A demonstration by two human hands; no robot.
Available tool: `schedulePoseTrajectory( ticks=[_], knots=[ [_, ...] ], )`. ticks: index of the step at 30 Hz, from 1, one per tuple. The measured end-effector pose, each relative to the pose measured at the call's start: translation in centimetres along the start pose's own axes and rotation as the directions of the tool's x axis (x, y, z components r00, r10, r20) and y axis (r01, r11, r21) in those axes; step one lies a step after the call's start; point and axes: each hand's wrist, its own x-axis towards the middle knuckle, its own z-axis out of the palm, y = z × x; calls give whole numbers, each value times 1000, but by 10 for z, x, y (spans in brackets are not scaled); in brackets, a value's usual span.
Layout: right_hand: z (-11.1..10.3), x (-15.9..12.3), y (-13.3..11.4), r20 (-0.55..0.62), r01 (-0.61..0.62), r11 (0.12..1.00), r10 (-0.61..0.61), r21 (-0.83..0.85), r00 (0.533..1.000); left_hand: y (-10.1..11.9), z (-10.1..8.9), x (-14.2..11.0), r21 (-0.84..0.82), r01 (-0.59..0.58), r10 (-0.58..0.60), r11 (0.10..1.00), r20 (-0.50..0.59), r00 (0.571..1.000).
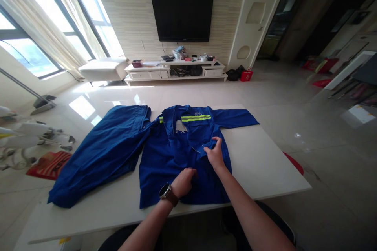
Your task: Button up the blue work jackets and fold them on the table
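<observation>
A blue work jacket [165,164] with yellow-green reflective stripes lies front up on the white table [250,157], its front partly open at the neck. My right hand [215,155] grips the jacket's front panel near its edge, the thumb and forefinger curled around the cloth. Lower down, my left hand [184,182], with a watch on the wrist, is closed over the jacket's lower front; its fingertips are mostly hidden. One sleeve stretches out to the right. Blue trousers [103,149] lie folded lengthwise to the left, partly overlapped by the other sleeve.
The trousers' lower end reaches the table's left edge. On the floor to the left are a red bag [48,164] and a rack of white cones [26,133]. Beyond the table stand a white bench [103,70] and a low TV cabinet [150,74].
</observation>
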Motion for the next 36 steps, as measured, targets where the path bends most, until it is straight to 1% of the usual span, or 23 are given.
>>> schedulePoseTrajectory(
  ticks=[2,4,7,10,13,16,20,26,29,33,36],
  knots=[
    [1,-2,-1,0,8,999,-8,53,1000,2,-16,5,-30,19,-21,999,-71,997],
    [1,-6,-3,30,12,993,-15,114,999,4,-33,9,-98,39,-56,994,-181,982],
    [2,-10,-5,51,7,988,-15,156,999,5,-50,8,-220,34,-114,975,-363,925],
    [3,-14,-10,45,14,993,-19,116,999,5,-56,3,-282,17,-153,959,-469,870],
    [7,-19,-14,98,39,994,-49,100,994,4,-54,-2,-284,30,-183,958,-532,827],
    [14,-24,-15,161,71,996,-79,52,984,0,-54,-4,-274,36,-189,961,-558,808],
    [25,-31,-13,220,135,990,-124,-36,968,-3,-59,-2,-245,23,-161,969,-559,814],
    [44,-35,-8,390,95,994,-68,-51,918,-2,-72,2,-211,-18,-100,977,-535,839],
    [50,-35,-7,410,80,995,-52,-52,910,-4,-74,3,-200,-29,-83,979,-528,845],
    [53,-36,-9,386,87,995,-59,-57,921,-7,-75,4,-237,-46,-88,970,-524,847],
    [53,-39,-10,399,96,995,-71,-42,914,-4,-77,2,-241,-21,-110,970,-518,849]
  ],
)
